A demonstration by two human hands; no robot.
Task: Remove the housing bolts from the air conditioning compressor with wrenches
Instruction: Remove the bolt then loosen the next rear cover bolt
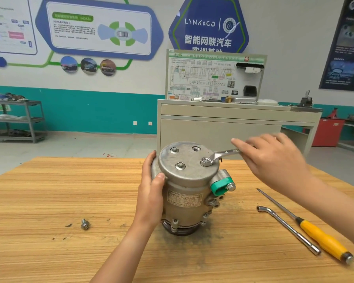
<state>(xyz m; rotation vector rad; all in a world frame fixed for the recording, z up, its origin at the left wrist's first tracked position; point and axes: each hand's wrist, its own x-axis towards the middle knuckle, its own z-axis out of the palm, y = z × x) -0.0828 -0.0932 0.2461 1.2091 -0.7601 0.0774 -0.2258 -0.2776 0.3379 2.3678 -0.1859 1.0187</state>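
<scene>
The grey air conditioning compressor (187,190) stands upright on the wooden table (49,190). Its round top cover carries three bolts and one empty bolt hole (196,148). My left hand (151,188) grips the compressor's left side, thumb on the front. An open-end wrench (223,154) sits with its jaw on the right bolt (205,160). My right hand (274,162) holds the wrench's handle end, index finger stretched out over it. Two more bolts (179,165) stay in the cover at left. One loose bolt (85,224) lies on the table.
An L-shaped socket wrench (288,228) and a yellow-handled screwdriver (323,240) lie on the table at the right. A green-capped port (221,184) sticks out of the compressor's right side. A grey training cabinet (233,119) stands behind the table.
</scene>
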